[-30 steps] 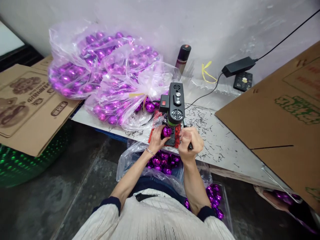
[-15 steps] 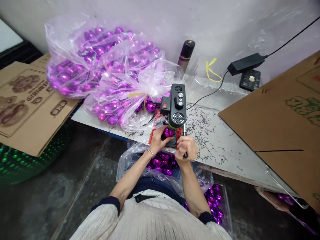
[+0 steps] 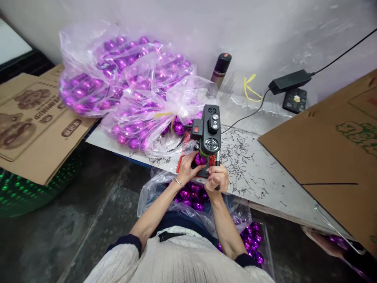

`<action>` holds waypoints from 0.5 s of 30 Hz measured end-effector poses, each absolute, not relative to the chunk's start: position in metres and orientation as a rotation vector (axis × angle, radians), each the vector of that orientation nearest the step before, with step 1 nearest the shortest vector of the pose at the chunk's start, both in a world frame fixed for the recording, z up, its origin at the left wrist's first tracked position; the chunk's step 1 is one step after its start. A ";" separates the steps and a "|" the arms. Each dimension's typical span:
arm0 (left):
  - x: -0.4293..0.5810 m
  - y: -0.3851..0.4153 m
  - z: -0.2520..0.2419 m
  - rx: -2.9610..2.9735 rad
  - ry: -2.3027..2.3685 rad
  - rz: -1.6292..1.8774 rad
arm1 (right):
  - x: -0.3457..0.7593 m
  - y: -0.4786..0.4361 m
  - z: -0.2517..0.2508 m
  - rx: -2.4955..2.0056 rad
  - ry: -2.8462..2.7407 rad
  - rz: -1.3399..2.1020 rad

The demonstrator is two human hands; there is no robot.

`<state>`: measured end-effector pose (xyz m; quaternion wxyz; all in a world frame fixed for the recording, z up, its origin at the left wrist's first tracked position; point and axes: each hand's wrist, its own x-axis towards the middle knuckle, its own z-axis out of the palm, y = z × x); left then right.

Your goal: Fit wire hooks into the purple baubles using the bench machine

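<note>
Just under the head of a black bench machine (image 3: 211,129) with a red switch, a shiny purple ball (image 3: 200,159) is pinched between the thumb and fingers of my left hand (image 3: 187,169). My right hand (image 3: 217,178) is wrapped round the machine's lever handle (image 3: 217,162), a black grip on a metal rod. A red base (image 3: 212,160) shows beneath the machine. More purple balls (image 3: 193,195) lie in an open plastic bag at my lap, below both hands.
Knotted clear bags (image 3: 129,90) of purple balls crowd the table's left side. Small dark wire bits (image 3: 238,157) litter the white tabletop. A spray can (image 3: 221,68) and a power adapter (image 3: 290,81) sit at the back. Cardboard (image 3: 330,153) rises at right; a flattened box (image 3: 38,118) lies left.
The whole view has shifted slightly, so things sit a little lower. My left hand keeps the ball under the machine head, and my right hand stays on the lever handle.
</note>
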<state>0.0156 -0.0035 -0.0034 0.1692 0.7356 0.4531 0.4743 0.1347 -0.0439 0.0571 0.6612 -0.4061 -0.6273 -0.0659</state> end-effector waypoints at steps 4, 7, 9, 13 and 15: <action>0.016 -0.003 -0.004 2.087 1.260 1.367 | 0.135 -0.042 0.052 -0.929 -1.415 -0.161; 0.017 -0.002 -0.006 2.067 1.263 1.363 | 0.133 -0.043 0.049 -0.903 -1.430 -0.162; 0.018 -0.001 -0.006 2.060 1.250 1.380 | 0.133 -0.044 0.052 -0.898 -1.432 -0.162; 0.017 -0.002 -0.003 2.048 1.238 1.430 | 0.134 -0.044 0.086 -0.985 -1.385 -0.119; 0.012 -0.010 0.000 2.089 1.248 1.453 | 0.135 -0.044 0.109 -1.021 -1.359 -0.076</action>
